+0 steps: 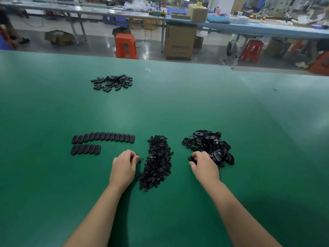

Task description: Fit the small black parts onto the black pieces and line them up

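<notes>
Head view looks down on a green desk point(160, 107). Near the middle lies a long heap of small black parts point(157, 163), and to its right a pile of black pieces point(209, 146). The left hand point(123, 167) rests at the heap's left edge, fingers curled and pinching what looks like one small part. The right hand point(204, 164) sits on the near left side of the pile, fingers curled around a piece. Left of the hands, finished pieces stand in two tidy rows point(102, 142). Another loose cluster point(112, 82) lies far off on the desk.
</notes>
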### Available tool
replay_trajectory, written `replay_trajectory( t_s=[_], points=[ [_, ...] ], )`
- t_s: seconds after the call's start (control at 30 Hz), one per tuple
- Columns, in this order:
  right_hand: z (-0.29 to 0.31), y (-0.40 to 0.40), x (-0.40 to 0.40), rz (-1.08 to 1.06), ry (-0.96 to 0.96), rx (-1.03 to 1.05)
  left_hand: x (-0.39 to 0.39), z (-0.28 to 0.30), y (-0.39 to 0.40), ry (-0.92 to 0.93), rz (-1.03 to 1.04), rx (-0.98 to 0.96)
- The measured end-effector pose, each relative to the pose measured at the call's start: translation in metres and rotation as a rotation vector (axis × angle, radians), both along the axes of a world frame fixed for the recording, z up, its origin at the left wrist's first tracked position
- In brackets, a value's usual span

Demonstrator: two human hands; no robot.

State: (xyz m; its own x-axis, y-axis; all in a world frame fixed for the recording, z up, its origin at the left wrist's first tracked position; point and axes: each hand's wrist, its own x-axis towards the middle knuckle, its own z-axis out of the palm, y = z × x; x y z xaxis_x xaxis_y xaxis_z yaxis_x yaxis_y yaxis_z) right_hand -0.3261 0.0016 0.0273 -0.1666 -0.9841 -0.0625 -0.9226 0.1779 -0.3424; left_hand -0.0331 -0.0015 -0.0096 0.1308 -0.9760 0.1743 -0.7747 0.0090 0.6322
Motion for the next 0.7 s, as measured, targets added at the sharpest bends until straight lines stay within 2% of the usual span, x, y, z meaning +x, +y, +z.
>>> replay_trajectory(
  t_s=[0.43,0.6,0.7],
  points=[
    [0.003,-0.003,-0.007,-0.001,-0.061,-0.015,0.001,0.001,0.001,0.048,0.005,0.012],
    [0.006,-0.006,-0.009,-0.040,-0.193,-0.051,0.000,0.003,0.002,0.073,0.018,0.050],
    [0.010,-0.005,-0.005,-0.036,-0.353,-0.074,0.001,0.005,0.003,0.137,0.022,0.062]
  ],
)
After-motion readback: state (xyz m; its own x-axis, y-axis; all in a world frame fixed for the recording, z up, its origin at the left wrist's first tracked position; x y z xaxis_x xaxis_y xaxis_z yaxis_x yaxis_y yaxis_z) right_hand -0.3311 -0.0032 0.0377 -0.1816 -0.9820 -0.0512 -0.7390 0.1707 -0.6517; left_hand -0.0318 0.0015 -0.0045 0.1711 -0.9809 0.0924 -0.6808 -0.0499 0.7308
